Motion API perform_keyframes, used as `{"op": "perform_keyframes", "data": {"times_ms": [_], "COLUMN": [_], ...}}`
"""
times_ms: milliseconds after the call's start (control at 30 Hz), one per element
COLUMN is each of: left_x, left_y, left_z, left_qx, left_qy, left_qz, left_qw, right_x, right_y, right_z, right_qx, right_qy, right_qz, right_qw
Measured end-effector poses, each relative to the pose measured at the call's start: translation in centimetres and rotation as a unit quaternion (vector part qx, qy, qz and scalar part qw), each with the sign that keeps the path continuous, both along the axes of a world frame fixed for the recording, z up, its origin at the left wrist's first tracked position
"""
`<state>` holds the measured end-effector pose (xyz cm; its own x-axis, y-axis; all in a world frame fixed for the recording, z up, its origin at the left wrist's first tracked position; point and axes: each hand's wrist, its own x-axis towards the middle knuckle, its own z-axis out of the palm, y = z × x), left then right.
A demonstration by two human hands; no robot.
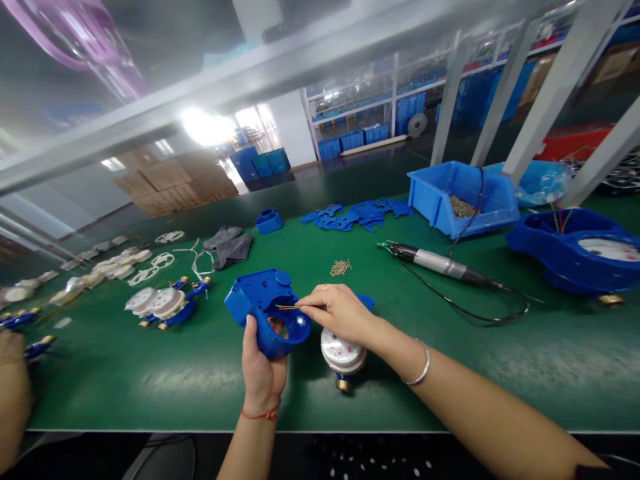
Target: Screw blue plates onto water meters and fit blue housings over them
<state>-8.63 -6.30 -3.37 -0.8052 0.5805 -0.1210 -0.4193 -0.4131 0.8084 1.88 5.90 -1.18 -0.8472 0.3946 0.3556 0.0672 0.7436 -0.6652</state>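
Observation:
My left hand (264, 377) grips a blue plastic meter housing (255, 293), thumb on the near wall, tilted up above the green bench. Thin yellowish wires (287, 307) are pinched between the thumb and fingers of my right hand (343, 313), at the round opening of the housing. Whether they pass through it I cannot tell. Below my right hand stands a water meter (343, 353) with a white round top and a brass end, partly covered by the hand. A small pile of screws (341, 268) lies just beyond.
An electric screwdriver (435, 262) with its cable lies at right, before a blue bin (435, 200) of small parts. Flat blue pieces (350, 215), a grey cloth (229, 247) and more meters (163, 303) are spread about. At far left is another person's hand (13, 347). An assembled blue unit (555, 260) stands at right.

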Motion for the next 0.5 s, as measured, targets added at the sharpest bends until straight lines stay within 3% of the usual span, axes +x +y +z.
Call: {"op": "perform_keyframes", "data": {"times_ms": [133, 300, 500], "left_x": [0.3, 0.7, 0.9], "left_y": [-0.2, -0.3, -0.5], "left_z": [0.2, 0.3, 0.1], "left_qx": [-0.014, -0.017, -0.036], "left_qy": [0.016, 0.031, 0.039], "left_qz": [0.013, 0.014, 0.022], "left_qw": [1.000, 0.999, 0.998], "right_x": [-0.3, -1.0, -1.3], "right_y": [-0.2, -0.7, -0.6], "right_z": [1.2, 2.7, 2.5], "right_qx": [0.054, 0.066, 0.066], "right_qy": [-0.062, -0.106, -0.113], "right_qz": [-0.024, -0.048, -0.054], "right_qw": [0.996, 0.991, 0.990]}}
